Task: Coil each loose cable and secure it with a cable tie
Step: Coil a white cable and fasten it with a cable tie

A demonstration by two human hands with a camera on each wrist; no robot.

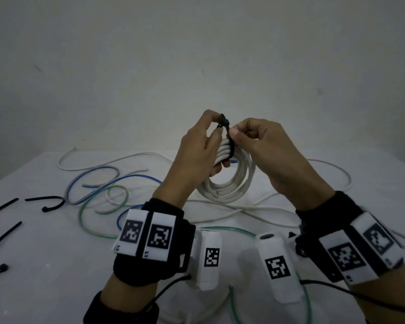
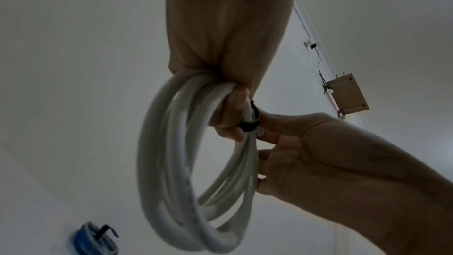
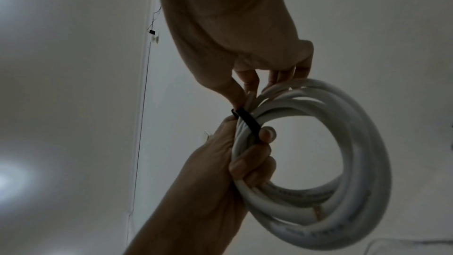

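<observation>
One white-clothed table (image 1: 56,265) fills the lower frame, loose cables (image 1: 117,181) sprawling left of centre. One white coiled cable (image 1: 229,183) hangs mid-frame above it, several loops. Left hand (image 1: 197,150) grasps the bundle; right hand (image 1: 260,146) pinches the black cable tie (image 1: 225,127) wrapping it. Five spare ties (image 1: 49,203) line the left edge.

A white table (image 1: 45,265) carries loose cables: white ones (image 1: 108,163), blue ones (image 1: 98,183) and green ones (image 1: 103,202), looped and crossing one another. Near its left edge lie several black cable ties (image 1: 47,203), apart from the cables.
</observation>
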